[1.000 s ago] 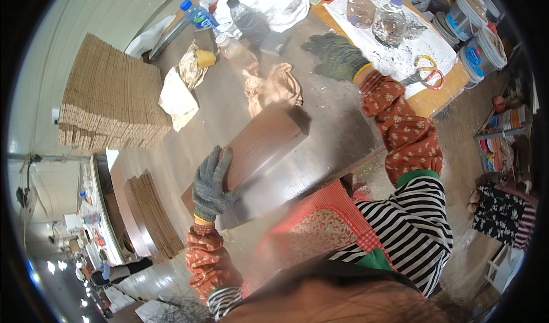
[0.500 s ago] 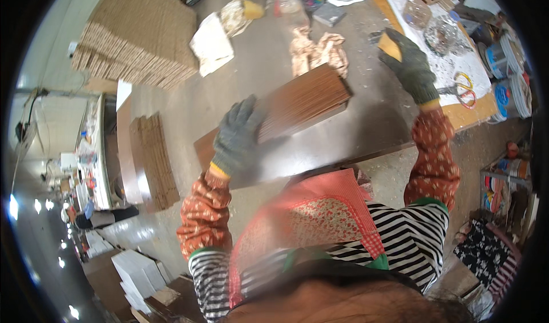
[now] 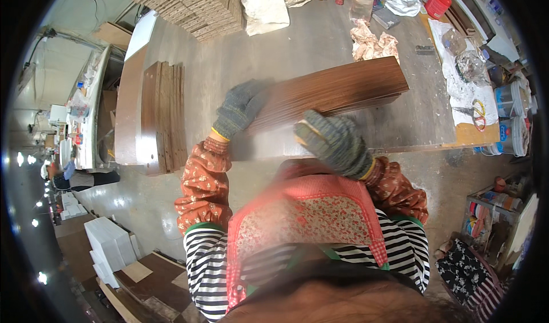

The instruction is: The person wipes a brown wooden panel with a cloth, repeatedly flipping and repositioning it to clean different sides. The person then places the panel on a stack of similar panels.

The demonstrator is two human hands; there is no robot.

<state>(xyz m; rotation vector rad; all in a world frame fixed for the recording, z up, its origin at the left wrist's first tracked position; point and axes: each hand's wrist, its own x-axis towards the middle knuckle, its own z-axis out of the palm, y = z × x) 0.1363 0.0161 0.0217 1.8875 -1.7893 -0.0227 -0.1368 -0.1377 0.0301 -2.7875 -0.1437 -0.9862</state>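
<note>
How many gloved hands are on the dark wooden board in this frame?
2. The left hand grips the dark wooden board at its left end; the right hand rests on its near edge, toward the middle. No other hands show on it.

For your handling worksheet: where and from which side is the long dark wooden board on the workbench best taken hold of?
Grip the dark wooden board on its long near edge, hands spread apart, coming from the person's side of the workbench. It is long, thin and lies flat; that edge sits nearest the bench's front and looks unobstructed.
</note>
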